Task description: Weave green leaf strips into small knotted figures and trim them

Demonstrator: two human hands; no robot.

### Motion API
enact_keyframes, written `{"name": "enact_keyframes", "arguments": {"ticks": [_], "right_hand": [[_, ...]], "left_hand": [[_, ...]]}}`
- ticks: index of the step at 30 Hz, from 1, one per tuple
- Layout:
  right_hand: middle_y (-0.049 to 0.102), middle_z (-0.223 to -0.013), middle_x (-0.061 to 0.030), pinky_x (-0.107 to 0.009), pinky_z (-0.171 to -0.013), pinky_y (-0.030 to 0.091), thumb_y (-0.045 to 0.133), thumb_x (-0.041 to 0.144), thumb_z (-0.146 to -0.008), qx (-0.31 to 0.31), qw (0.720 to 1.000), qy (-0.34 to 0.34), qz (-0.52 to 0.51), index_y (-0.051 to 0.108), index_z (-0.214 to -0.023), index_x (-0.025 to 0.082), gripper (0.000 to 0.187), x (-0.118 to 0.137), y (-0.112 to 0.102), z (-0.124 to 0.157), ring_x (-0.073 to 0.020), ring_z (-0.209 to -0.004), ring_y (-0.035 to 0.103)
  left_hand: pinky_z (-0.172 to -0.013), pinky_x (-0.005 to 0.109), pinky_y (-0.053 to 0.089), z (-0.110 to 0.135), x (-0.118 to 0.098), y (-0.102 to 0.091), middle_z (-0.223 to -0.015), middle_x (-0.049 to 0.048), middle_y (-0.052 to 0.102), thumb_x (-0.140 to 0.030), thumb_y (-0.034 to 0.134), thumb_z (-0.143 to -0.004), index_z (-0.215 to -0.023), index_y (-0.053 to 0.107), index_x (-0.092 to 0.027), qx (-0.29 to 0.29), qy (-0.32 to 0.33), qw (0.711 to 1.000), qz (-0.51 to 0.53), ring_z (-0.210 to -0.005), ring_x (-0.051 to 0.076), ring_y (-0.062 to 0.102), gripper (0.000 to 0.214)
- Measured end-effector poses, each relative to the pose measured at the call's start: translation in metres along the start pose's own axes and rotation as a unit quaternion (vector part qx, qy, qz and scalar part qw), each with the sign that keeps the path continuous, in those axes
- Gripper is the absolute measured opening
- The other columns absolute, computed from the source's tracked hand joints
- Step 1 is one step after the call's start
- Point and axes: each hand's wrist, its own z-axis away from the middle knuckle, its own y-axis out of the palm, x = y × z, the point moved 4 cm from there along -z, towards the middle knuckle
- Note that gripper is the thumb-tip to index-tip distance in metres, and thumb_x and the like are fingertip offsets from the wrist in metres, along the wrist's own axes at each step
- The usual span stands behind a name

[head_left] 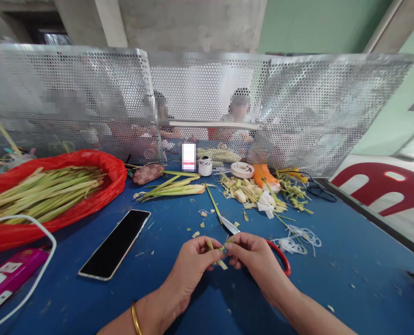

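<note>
Leaf strip (222,264), above the table (325,288) toward its near edge: the left hand (197,259) pinches it, the right hand (254,256) pinches close beside. I'd keep both grips light, clear of the scissors (230,226).

1. Tabletop (318,293): smooth, blue, mostly matt.
2. Screen (207,77) along the tabletop's far edge: perforated, shiny bare metal.
3. Bag (118,172) by the left edge: thin, crinkled, glossy red plastic.
4. Phone (116,244): glossy, glass-like black face.
5. Power strip (23,273), near left corner: smooth magenta plastic.
6. Scissors (229,225): smooth metal blades, red plastic-looking handle.
7. Leaf strip (222,264), toward the near edge: fibrous, matt.
8. Bracelet (135,318): polished gold-coloured metal.
</note>
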Motion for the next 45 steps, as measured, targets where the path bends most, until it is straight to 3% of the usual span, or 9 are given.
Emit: {"name": "enact_keyframes", "arguments": {"ticks": [4, 8, 11, 17, 22, 29, 34, 39, 45], "right_hand": [[0.059, -0.057, 0.0019, -0.02, -0.049, 0.036, 0.071, 0.034, -0.071, 0.012, 1.0, -0.018, -0.006, 0.061, -0.067, 0.015, 0.022, 0.002, 0.0, 0.001, -0.0081, -0.05, 0.049], [0.059, -0.058, 0.002, -0.02, -0.051, 0.037, 0.068, 0.033, -0.075, 0.044, 0.996, -0.068, -0.022, 0.059, -0.067, 0.016, 0.022, 0.008, 0.006, 0.004, -0.0085, -0.052, 0.048], [0.058, -0.057, 0.0024, -0.021, -0.052, 0.037, 0.07, 0.037, -0.075, 0.032, 0.996, -0.078, -0.02, 0.059, -0.068, 0.016, 0.025, 0.007, 0.007, 0.003, -0.0092, -0.053, 0.049], [0.062, -0.062, -0.0005, -0.022, -0.052, 0.04, 0.069, 0.048, -0.075, 0.034, 0.998, -0.052, 0.001, 0.062, -0.072, 0.015, 0.034, 0.004, 0.005, 0.001, -0.0109, -0.055, 0.053], [0.061, -0.058, 0.0005, -0.021, -0.05, 0.038, 0.073, 0.046, -0.071, 0.037, 0.999, -0.032, 0.019, 0.062, -0.067, 0.015, 0.033, 0.005, 0.003, 0.002, -0.0103, -0.052, 0.051], [0.055, -0.055, 0.0029, -0.022, -0.049, 0.035, 0.074, 0.043, -0.069, -0.007, 0.999, -0.043, -0.011, 0.061, -0.063, 0.016, 0.03, 0.004, -0.002, 0.001, -0.0093, -0.049, 0.046], [0.053, -0.054, 0.0035, -0.023, -0.049, 0.034, 0.074, 0.042, -0.069, -0.021, 0.998, -0.055, -0.002, 0.06, -0.063, 0.016, 0.029, 0.005, -0.003, 0.002, -0.0093, -0.049, 0.044], [0.053, -0.056, 0.0028, -0.023, -0.05, 0.034, 0.072, 0.042, -0.072, -0.008, 0.998, -0.054, -0.016, 0.06, -0.064, 0.016, 0.03, 0.004, -0.003, 0.004, -0.0095, -0.051, 0.044], [0.052, -0.054, 0.0029, -0.023, -0.05, 0.036, 0.075, 0.047, -0.068, -0.044, 0.996, -0.073, 0.005, 0.06, -0.062, 0.017, 0.035, 0.008, -0.002, 0.006, -0.0104, -0.05, 0.045]], "left_hand": [[-0.057, 0.021, 0.041, 0.001, 0.0, 0.001, -0.068, 0.0039, 0.069, -0.031, 0.077, -0.06, -0.078, 0.064, -0.014, 0.011, -0.01, 0.999, 0.033, -0.061, 0.011, 0.057, 0.028], [-0.057, 0.02, 0.042, 0.006, 0.002, 0.004, -0.073, 0.0045, 0.071, -0.027, 0.078, -0.062, -0.081, 0.066, -0.013, 0.063, -0.085, 0.986, 0.125, -0.058, 0.008, 0.058, 0.027], [-0.057, 0.019, 0.043, 0.007, 0.004, 0.004, -0.074, 0.0034, 0.07, -0.025, 0.078, -0.062, -0.083, 0.067, -0.012, 0.075, -0.125, 0.976, 0.162, -0.057, 0.007, 0.057, 0.028], [-0.057, 0.02, 0.042, 0.005, -0.001, -0.001, -0.074, 0.0044, 0.071, -0.027, 0.075, -0.066, -0.085, 0.064, -0.012, 0.04, -0.064, 0.992, 0.1, -0.059, 0.009, 0.058, 0.027], [-0.059, 0.023, 0.041, 0.008, -0.005, -0.001, -0.077, 0.0057, 0.07, -0.03, 0.076, -0.064, -0.086, 0.062, -0.013, 0.038, -0.051, 0.997, 0.05, -0.063, 0.012, 0.059, 0.031], [-0.059, 0.023, 0.041, 0.008, -0.005, 0.0, -0.074, 0.003, 0.065, -0.051, 0.07, -0.07, -0.077, 0.064, -0.014, 0.048, -0.047, 0.997, 0.044, -0.067, 0.013, 0.058, 0.038], [-0.057, 0.023, 0.039, 0.005, -0.003, -0.001, -0.063, 0.0017, 0.063, -0.044, 0.075, -0.065, -0.07, 0.066, -0.014, 0.033, -0.021, 0.999, -0.003, -0.06, 0.011, 0.053, 0.031], [-0.059, 0.023, 0.039, 0.006, -0.005, 0.0, -0.059, 0.0015, 0.063, -0.038, 0.074, -0.066, -0.064, 0.067, -0.014, 0.051, -0.015, 0.998, 0.018, -0.058, 0.011, 0.054, 0.025], [-0.058, 0.023, 0.039, 0.006, -0.004, -0.001, -0.059, 0.0006, 0.062, -0.034, 0.077, -0.063, -0.064, 0.067, -0.014, 0.031, -0.034, 0.998, 0.047, -0.057, 0.011, 0.054, 0.022]]}}
